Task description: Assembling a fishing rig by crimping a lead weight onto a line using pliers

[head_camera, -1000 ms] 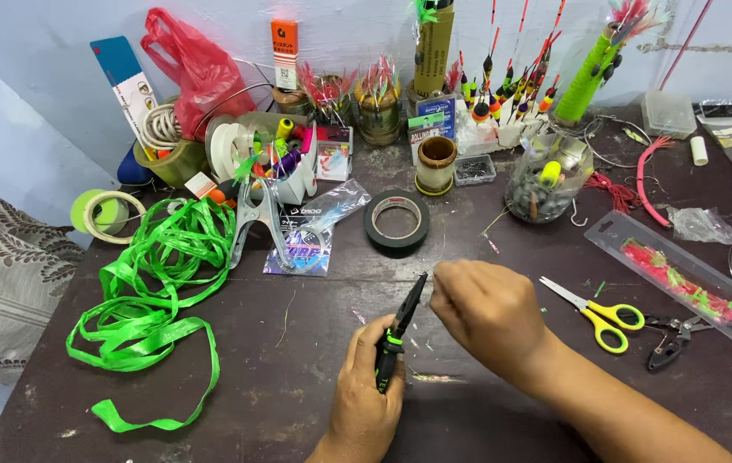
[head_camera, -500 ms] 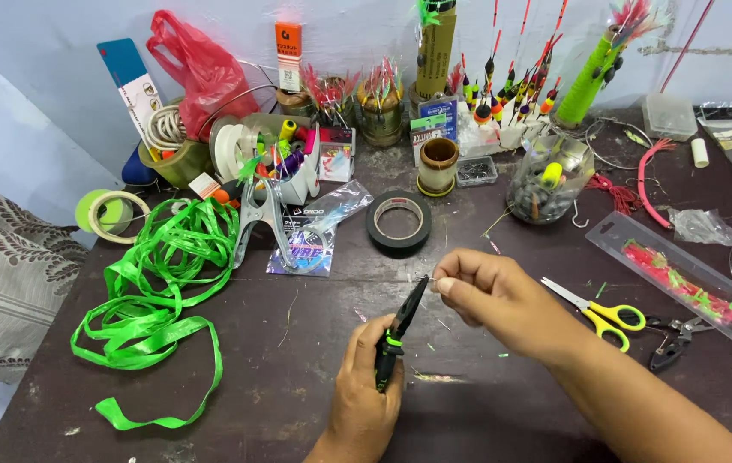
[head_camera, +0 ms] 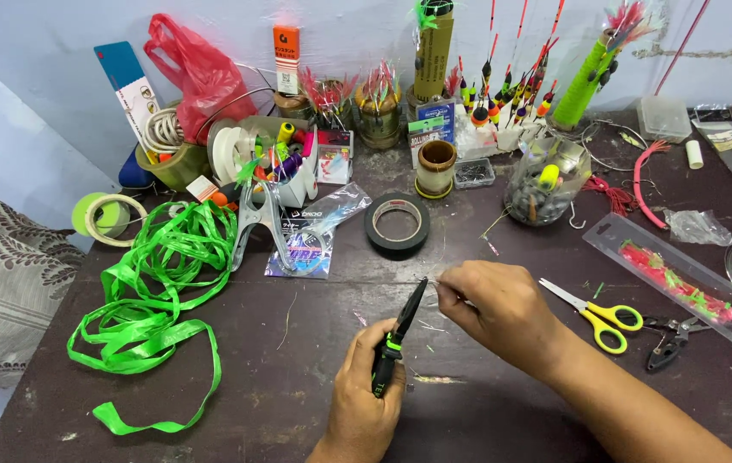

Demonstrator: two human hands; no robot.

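Two hands, left (head_camera: 364, 403) gripping black pliers (head_camera: 399, 333), right (head_camera: 493, 302) pinching something unclear, clear packet (head_camera: 310, 233) behind

A dark brown wooden table (head_camera: 237, 394) with a scuffed, scratched top fills most of the view, its surface marked with pale specks and scrapes. Along the far side rises a pale bluish-white plastered wall (head_camera: 49, 34), smooth on the left and chipped at the far right, where a rough brownish crack (head_camera: 709, 53) runs across the paint. At the left edge, beside the table, lies a grey and cream patterned fabric cushion (head_camera: 2, 283) with a leafy print. The light is soft and even, casting only faint shadows on the tabletop.
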